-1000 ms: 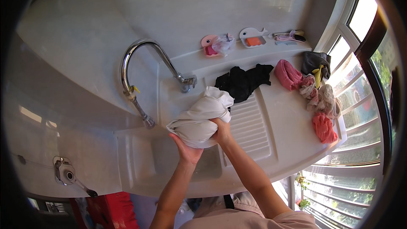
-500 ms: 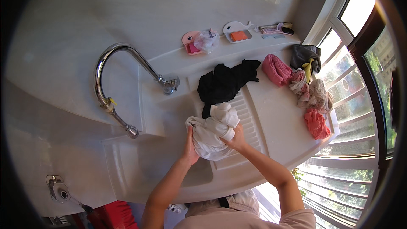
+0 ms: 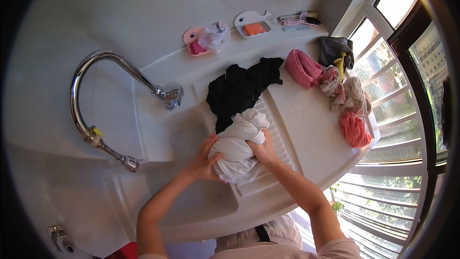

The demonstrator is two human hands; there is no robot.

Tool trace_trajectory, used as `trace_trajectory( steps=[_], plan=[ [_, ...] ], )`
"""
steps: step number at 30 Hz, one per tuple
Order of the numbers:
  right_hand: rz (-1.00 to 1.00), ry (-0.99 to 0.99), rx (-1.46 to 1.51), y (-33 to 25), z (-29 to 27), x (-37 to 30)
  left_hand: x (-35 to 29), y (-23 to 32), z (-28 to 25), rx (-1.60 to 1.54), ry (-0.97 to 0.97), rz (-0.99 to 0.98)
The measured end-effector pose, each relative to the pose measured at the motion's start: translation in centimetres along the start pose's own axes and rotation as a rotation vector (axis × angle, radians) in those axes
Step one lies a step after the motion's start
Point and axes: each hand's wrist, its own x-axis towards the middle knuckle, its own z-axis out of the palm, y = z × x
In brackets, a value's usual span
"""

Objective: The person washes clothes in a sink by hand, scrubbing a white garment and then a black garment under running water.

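A bunched white garment [image 3: 234, 149] rests over the ridged washboard [image 3: 280, 147] at the sink's middle. My left hand [image 3: 202, 162] clasps its left side, thumb on top and fingers reaching round the edge. From the right, my right hand [image 3: 263, 150] grips the cloth, its fingertips partly hidden in the folds. Just beyond the white bundle lies a crumpled black garment [image 3: 239, 88], one end of it running down to touch the white cloth. What kind of garment either one is, I cannot tell.
A chrome faucet [image 3: 79, 100] arches over the basin [image 3: 191, 201] on the left. Pink cloth [image 3: 304, 68], a coral cloth [image 3: 354, 130] and a dark grey cloth [image 3: 335, 51] line the right edge. Whale-shaped soap dishes [image 3: 247, 17] stand on the back ledge, near a barred window [image 3: 388, 100].
My left hand has shifted its hold, its thumb now over the top of the white garment. The bundle looks more gathered and rounder. The view has turned slightly.
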Motion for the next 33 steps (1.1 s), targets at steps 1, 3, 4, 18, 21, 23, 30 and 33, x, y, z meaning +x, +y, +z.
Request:
trace_trajectory(
  steps=[1,3,4,18,21,23,30,33],
  plan=[
    [0.031,0.037,0.008,-0.2,0.4,-0.1,-0.6,-0.4,1.6,-0.094,0.08,-0.051],
    [0.061,0.119,0.007,-0.9,1.0,-0.3,0.1,0.6,3.9,-0.212,0.325,-0.145],
    [0.075,0.156,0.006,-1.3,1.4,-0.4,0.6,1.3,4.9,-0.269,0.45,-0.195],
    [-0.736,0.112,-0.151,-8.3,3.5,-2.7,8.8,7.8,-0.1,-2.134,0.514,-0.835],
    [-0.923,-0.064,-0.192,-10.0,3.0,-3.3,9.7,8.8,-2.2,-2.39,0.385,-0.93],
    [-1.083,-0.213,-0.288,-10.4,2.1,-3.4,10.6,7.8,-3.0,-2.041,0.281,-0.96],
    [-1.339,-0.436,-0.507,-8.5,-0.1,-3.0,12.6,4.4,-0.5,-1.297,-0.004,-0.935],
    [-1.427,-0.66,-0.561,-4.8,-1.5,-2.8,12.3,3.5,2.8,-0.708,-0.04,-0.709]
  ],
)
